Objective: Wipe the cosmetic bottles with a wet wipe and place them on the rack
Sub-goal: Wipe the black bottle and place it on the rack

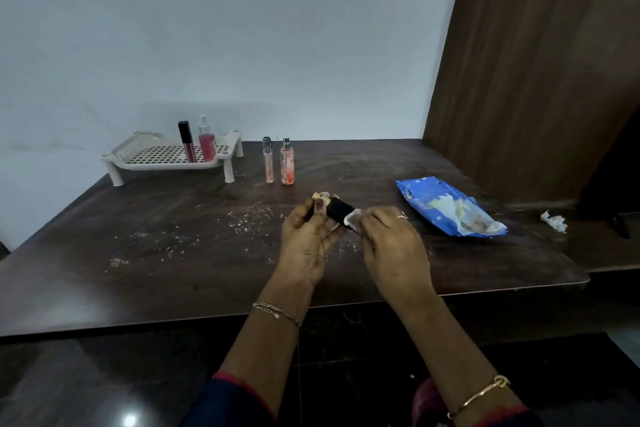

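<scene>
White perforated plastic rack, far left: dark-capped red gloss tube and pink spray bottle upright on it, likely wiped already. Two clear peach spray bottles stand just beside rack on dark wooden table, probably awaiting turn. Left hand curled round small black gold-ended bottle, steadying it above table centre. Right hand pinches white wet wipe against its end. Opened blue wipe pack on right, handy.

I see a dark wooden desk. A white rack stands at the far left corner. A slim bottle and a wider bottle, both pink, stand upright just beside each other near the far edge. A blue wipes pack lies near the right edge. White crumbs are scattered mid-desk.
</scene>
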A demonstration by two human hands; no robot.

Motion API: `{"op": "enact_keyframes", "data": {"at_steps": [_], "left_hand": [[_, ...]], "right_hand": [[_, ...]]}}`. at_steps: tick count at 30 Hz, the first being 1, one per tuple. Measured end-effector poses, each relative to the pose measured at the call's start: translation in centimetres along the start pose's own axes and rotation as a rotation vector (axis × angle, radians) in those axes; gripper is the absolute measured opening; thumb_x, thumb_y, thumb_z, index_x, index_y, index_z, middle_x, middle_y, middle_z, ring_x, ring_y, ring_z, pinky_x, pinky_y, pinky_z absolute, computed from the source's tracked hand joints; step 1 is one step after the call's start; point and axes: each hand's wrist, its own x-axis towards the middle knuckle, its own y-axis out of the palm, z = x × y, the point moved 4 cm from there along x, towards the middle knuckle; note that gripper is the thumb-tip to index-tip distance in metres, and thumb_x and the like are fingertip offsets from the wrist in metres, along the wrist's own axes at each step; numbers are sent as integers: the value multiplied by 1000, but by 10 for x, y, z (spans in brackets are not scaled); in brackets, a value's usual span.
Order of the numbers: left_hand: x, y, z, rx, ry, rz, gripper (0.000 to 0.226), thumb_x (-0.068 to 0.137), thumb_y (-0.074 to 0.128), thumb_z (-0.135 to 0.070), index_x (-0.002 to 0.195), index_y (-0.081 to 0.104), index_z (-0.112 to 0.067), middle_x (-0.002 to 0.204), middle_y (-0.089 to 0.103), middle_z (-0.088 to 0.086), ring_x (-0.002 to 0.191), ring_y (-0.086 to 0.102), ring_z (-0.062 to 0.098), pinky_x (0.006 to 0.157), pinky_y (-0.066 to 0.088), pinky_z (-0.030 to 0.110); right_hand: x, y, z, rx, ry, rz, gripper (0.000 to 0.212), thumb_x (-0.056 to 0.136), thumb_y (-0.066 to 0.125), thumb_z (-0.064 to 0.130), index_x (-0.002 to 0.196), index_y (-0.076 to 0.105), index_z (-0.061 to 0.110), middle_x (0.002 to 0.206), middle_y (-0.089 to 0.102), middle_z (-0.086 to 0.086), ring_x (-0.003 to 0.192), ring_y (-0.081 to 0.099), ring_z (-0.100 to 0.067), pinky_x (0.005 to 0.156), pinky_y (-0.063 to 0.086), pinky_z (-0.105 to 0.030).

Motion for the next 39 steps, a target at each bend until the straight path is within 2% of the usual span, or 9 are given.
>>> {"op": "enact_keyframes", "data": {"at_steps": [10, 16, 20, 24, 29, 32, 34, 36, 39], "left_hand": [[2, -6, -5, -38, -13, -68, 14, 91, 54, -12, 101, 63, -9, 104, 69, 8, 82, 71, 15, 60, 57, 26], [1, -5, -4, -9, -15, -64, 12, 90, 56, -13, 96, 66, -14, 108, 69, 8, 96, 67, 21, 66, 57, 28], [-1, 2, -4, -12, 10, -9, 13, 92, 53, -13, 93, 66, -16, 99, 71, 3, 87, 69, 18, 64, 57, 27], [-4, 4, -9, -35, 32, 47, 16, 93, 50, -11, 97, 65, -14, 100, 71, 2, 92, 68, 17, 81, 56, 32], [-6, -2, -15, -121, -11, -7, 21, 97, 41, -11, 108, 59, -11, 108, 69, 11, 102, 65, 27, 81, 56, 37], [-4, -1, -16, -168, -47, -40, 23, 98, 34, -9, 108, 55, -10, 107, 69, 13, 102, 65, 29, 79, 54, 38], [-4, 2, -13, -200, -73, -48, 21, 99, 34, -9, 103, 54, -10, 101, 69, 14, 99, 65, 29, 80, 54, 39], [-4, 6, -10, -231, -85, -42, 19, 99, 37, -10, 96, 55, -9, 98, 67, 13, 98, 65, 28, 82, 54, 40], [-1, 7, -7, -227, -62, -14, 18, 97, 42, -10, 91, 58, -7, 98, 67, 12, 96, 66, 24, 82, 55, 37]], "right_hand": [[-28, 5, -28, -8, 173, 121, 25, 70, 66, -7, 86, 70, 13, 85, 66, 0, 76, 62, -19, 69, 49, -29], [-16, -14, -33, 375, 490, -231, 21, 79, 68, 0, 82, 71, 21, 83, 68, 11, 81, 63, 0, 77, 46, -11], [-3, -8, -10, 241, 218, -114, 23, 78, 61, -3, 89, 71, 15, 94, 68, 6, 90, 62, -9, 83, 48, -22], [-17, 2, 2, -21, -57, -22, 26, 79, 57, 0, 99, 70, 11, 103, 67, 1, 93, 60, -19, 82, 47, -26], [-24, -3, -27, -106, 27, 5, 27, 73, 67, -6, 95, 71, 9, 99, 68, -2, 92, 63, -22, 84, 47, -29], [-15, -6, -42, 82, 243, 29, 16, 78, 66, 2, 87, 71, 14, 91, 69, 6, 88, 64, -9, 82, 47, -21], [-4, -8, -46, 268, 427, 16, 12, 80, 70, 8, 84, 72, 18, 76, 66, 20, 76, 61, 8, 72, 46, -10], [7, -6, -46, 466, 554, -8, 16, 81, 71, 8, 85, 72, 23, 64, 63, 27, 66, 58, 10, 63, 43, -5], [26, -3, -36, 600, 512, -9, 25, 81, 69, 4, 88, 70, 27, 80, 69, 19, 74, 63, 5, 70, 47, -9]]}}
